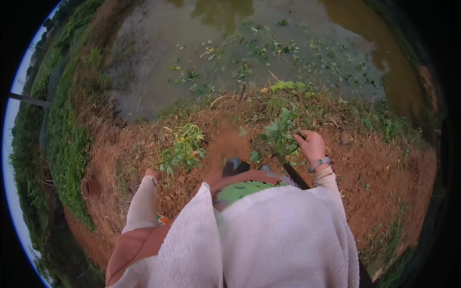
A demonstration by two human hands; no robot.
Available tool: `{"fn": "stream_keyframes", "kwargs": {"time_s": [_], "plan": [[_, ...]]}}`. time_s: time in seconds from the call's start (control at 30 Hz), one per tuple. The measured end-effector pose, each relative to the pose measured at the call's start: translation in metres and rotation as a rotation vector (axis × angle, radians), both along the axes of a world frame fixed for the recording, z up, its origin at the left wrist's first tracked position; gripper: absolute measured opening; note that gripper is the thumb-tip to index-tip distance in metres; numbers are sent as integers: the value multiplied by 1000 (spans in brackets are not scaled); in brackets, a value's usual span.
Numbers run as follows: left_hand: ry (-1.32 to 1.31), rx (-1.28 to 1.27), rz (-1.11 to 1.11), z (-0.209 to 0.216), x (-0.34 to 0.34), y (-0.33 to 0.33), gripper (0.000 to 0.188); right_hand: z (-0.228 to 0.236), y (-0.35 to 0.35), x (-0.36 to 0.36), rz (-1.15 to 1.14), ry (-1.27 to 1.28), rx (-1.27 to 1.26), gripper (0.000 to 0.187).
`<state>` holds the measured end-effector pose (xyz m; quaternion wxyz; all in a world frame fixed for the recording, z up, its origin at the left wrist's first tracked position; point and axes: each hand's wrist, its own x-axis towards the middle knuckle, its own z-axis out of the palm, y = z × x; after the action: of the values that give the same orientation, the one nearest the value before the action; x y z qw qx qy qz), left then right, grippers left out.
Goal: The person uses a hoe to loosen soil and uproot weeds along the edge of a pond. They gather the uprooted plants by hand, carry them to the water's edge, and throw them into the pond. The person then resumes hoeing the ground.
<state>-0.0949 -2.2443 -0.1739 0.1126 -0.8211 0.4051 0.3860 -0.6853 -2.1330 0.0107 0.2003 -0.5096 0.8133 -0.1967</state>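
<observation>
My left hand (pixel 153 174) is closed at the lower end of a bunch of leafy stems (pixel 185 146), whose yellowish-green stalks and leaves fan out up and to the right. On the other side, my right hand (pixel 312 145) pinches a darker green leafy vine (pixel 280 130), which hangs to the left of the fingers. A grey band (pixel 321 164) circles the right wrist. Below that hand a dark straight bar (pixel 295 175) slants toward my body; its ends are hidden. My dark shoe (pixel 234 166) partly shows between the two bunches.
Beyond the grassy bank (pixel 331 108) lies a muddy pond (pixel 149 57) with leafy cuttings (pixel 269 45) floating on it. Reddish bare soil (pixel 379 168) surrounds me. A brown pot (pixel 90 188) lies at the left. A white towel (pixel 288 230) drapes over my front.
</observation>
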Motion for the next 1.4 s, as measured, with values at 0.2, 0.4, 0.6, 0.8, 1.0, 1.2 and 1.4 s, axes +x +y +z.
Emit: {"fn": "stream_keyframes", "kwargs": {"time_s": [0.2, 0.4, 0.6, 0.8, 1.0, 1.2, 1.4], "plan": [[-24, 553, -347, -41, 12, 131, 21, 0, -4, 8, 38, -12, 0, 25], [81, 504, 105, -36, -6, 128, 18, 4, -11, 14, 63, 16, 83, 25], [121, 58, 248, -11, -61, -67, 14, 6, -15, 17, 56, -27, -24, 23], [262, -1310, -42, 255, -77, -387, 26, -4, -24, 31, 115, -13, -26, 24], [1213, -1599, -442, 543, -221, -351, 69, 5, -24, 42, 72, -47, -73, 21], [970, -1137, -515, 374, -249, -347, 41, -5, -22, 39, 29, -73, -50, 22], [591, -239, -567, 59, -211, -221, 37, 1, -19, 45, 69, -59, -22, 23]]}}
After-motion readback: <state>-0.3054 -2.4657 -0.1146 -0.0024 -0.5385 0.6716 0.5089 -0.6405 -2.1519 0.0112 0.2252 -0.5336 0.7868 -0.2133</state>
